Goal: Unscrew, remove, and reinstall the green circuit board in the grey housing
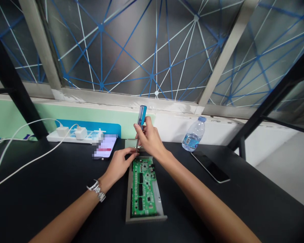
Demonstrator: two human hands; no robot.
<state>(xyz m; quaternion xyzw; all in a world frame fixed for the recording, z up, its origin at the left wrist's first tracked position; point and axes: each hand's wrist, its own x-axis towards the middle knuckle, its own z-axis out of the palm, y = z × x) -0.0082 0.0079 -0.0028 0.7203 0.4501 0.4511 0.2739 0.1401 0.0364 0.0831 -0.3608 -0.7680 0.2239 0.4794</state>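
Observation:
A green circuit board [144,189] lies in a shallow metal case [128,202] on the black desk. My right hand [150,136] grips a screwdriver [142,116] with a blue, partly clear handle, held nearly upright. Its shaft points down to the far left corner of the board. My left hand [121,162], a silver watch on its wrist, has thumb and fingertips pinched round the lower end of the shaft, at the board's far edge. Whether a screw sits under the tip is hidden by the fingertips.
Left of the board, a lit phone [105,147] lies before a white power strip [73,135] with plugged-in chargers and white cables [38,160]. To the right are a water bottle [194,134] and a dark phone [210,167]. The wall and window [131,50] stand behind.

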